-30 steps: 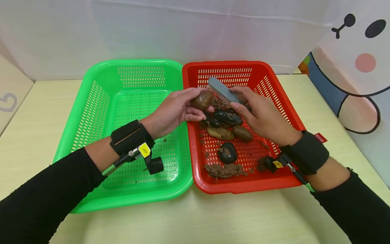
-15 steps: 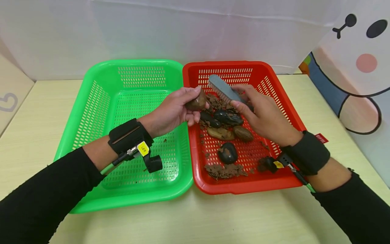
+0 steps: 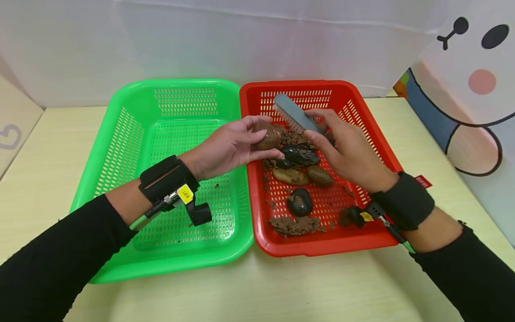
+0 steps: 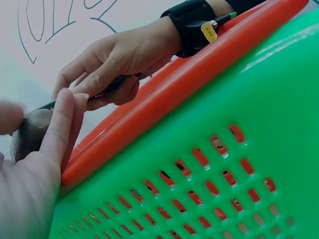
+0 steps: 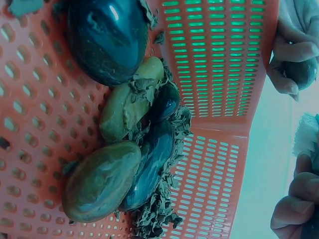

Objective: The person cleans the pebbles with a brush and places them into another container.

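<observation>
My left hand [image 3: 233,145] holds a smooth brown stone [image 3: 268,137] between thumb and fingers, above the left rim of the red basket [image 3: 261,232]. In the left wrist view the same stone looks dark, partly covered by fingers. My right hand [image 3: 348,150] grips a grey-blue brush [image 3: 295,114] by its near end; its bristles face down and left, toward the stone but apart from it. Beneath the hands lie several stones: a black stone [image 3: 300,202], a yellowish stone [image 3: 290,176], a brown stone [image 3: 320,176] and a dark stone [image 3: 301,155] with dirt on it.
Brown flaky dirt [image 3: 297,226] lies in the red basket's front, with more around the far stones. A green basket [image 3: 189,257] stands against it on the left, with a few crumbs inside. Both rest on a pale wooden table [image 3: 281,290] before a white sheet [image 3: 201,40].
The left hand turns the stone, first drawing it slightly left, then moving it back right with its fingers rearranged. The brush's far end has risen a little in the right hand.
</observation>
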Action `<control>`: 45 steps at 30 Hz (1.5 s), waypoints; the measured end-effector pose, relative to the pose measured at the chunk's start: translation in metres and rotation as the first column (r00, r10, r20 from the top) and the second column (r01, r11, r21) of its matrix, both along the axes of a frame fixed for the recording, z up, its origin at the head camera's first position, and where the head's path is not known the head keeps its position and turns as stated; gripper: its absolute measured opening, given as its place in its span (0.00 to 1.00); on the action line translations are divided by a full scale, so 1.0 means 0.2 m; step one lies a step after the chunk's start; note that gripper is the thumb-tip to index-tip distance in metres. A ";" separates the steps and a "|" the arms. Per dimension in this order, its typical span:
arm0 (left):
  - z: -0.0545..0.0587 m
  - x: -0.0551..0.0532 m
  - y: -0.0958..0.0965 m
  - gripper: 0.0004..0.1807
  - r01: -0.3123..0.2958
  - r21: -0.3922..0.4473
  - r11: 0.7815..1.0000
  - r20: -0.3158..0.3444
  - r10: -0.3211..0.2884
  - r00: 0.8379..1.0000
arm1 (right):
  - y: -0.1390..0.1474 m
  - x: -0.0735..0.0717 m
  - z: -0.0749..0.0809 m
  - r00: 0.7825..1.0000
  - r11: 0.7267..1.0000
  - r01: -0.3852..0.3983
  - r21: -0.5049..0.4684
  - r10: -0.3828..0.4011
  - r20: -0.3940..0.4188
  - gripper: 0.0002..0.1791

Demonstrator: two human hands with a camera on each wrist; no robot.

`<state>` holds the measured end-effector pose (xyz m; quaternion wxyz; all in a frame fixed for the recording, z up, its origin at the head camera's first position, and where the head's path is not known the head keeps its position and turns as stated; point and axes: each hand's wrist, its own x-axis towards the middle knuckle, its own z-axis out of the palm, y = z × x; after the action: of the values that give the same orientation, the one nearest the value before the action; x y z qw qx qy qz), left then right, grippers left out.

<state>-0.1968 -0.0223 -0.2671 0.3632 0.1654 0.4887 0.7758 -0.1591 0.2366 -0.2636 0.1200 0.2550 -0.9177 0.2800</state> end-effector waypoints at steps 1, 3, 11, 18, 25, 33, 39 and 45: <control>0.00 0.00 0.00 0.23 0.007 -0.008 1.000 -0.007 -0.007 1.000 | 0.00 0.00 0.00 1.000 1.000 0.001 -0.003 -0.001 0.003 0.28; 0.00 0.00 0.00 0.24 0.010 -0.028 1.000 -0.026 -0.011 1.000 | 0.00 0.00 0.00 1.000 1.000 0.004 -0.012 -0.004 0.009 0.28; -0.03 0.00 0.02 0.26 -0.099 -0.107 0.989 -0.169 0.080 0.982 | 0.00 0.01 0.00 1.000 0.999 -0.004 -0.043 0.003 -0.006 0.28; -0.06 0.00 0.04 0.27 -0.213 -0.127 0.969 -0.255 0.176 0.951 | -0.01 0.01 0.00 0.992 0.986 -0.126 -0.111 0.126 -0.008 0.28; -0.06 0.01 0.05 0.27 -0.231 -0.146 0.962 -0.309 0.177 0.934 | -0.01 0.02 0.00 0.984 0.981 -0.170 -0.090 0.174 0.047 0.28; -0.06 0.01 0.06 0.26 -0.248 -0.183 0.951 -0.318 0.181 0.931 | -0.01 0.02 0.00 0.990 0.993 -0.114 -0.042 0.117 0.081 0.26; -0.06 0.01 0.06 0.26 -0.251 -0.196 0.948 -0.314 0.182 0.932 | 0.00 0.01 0.00 0.985 0.993 -0.112 -0.047 0.117 0.124 0.26; -0.05 0.01 0.06 0.26 -0.252 -0.207 0.946 -0.310 0.181 0.933 | 0.00 0.01 0.00 0.980 0.986 -0.155 -0.062 0.162 0.118 0.26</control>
<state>-0.1945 -0.0105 -0.2780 0.2178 0.1752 0.6426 0.7134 -0.1569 0.2374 -0.2644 0.0475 0.3064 -0.8924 0.3278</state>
